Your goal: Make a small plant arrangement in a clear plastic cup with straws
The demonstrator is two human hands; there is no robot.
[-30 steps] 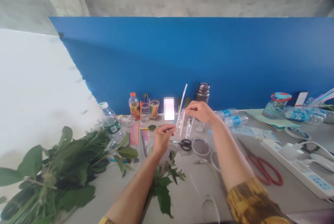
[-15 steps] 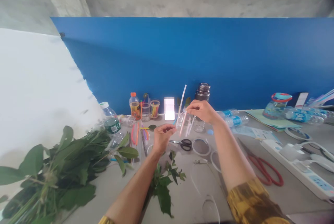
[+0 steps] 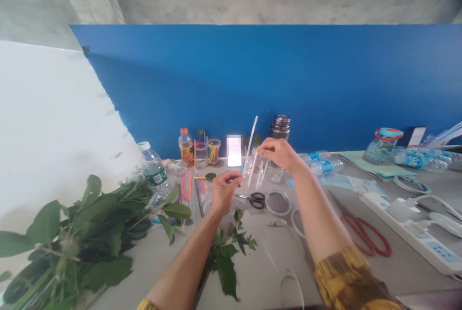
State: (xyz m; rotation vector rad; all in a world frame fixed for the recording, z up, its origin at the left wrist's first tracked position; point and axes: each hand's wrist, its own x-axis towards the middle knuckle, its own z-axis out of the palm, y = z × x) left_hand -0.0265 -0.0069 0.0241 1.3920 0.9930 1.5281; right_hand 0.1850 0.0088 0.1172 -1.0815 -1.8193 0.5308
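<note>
My left hand (image 3: 225, 192) is closed in a pinch at the lower end of a white straw (image 3: 252, 134), which leans up and to the right. My right hand (image 3: 279, 152) pinches the upper end of a pale pink straw (image 3: 253, 170), its lower end hanging down beside the white one. Behind the straws a clear plastic bottle is partly hidden. Just below the hands lie black-handled scissors (image 3: 257, 200). A leafy sprig (image 3: 228, 257) rests on the table under my left wrist.
A large bundle of leafy branches (image 3: 86, 238) covers the left side. A phone (image 3: 234, 152) stands upright against the blue panel. To the right are red-handled scissors (image 3: 368, 235), a power strip (image 3: 415, 238) and a roll of tape (image 3: 277, 203). A thermos (image 3: 280, 127) stands behind my right hand.
Almost nothing differs. Both hands keep their grip and place, and the straws stay nearly still with only a tiny shift.
</note>
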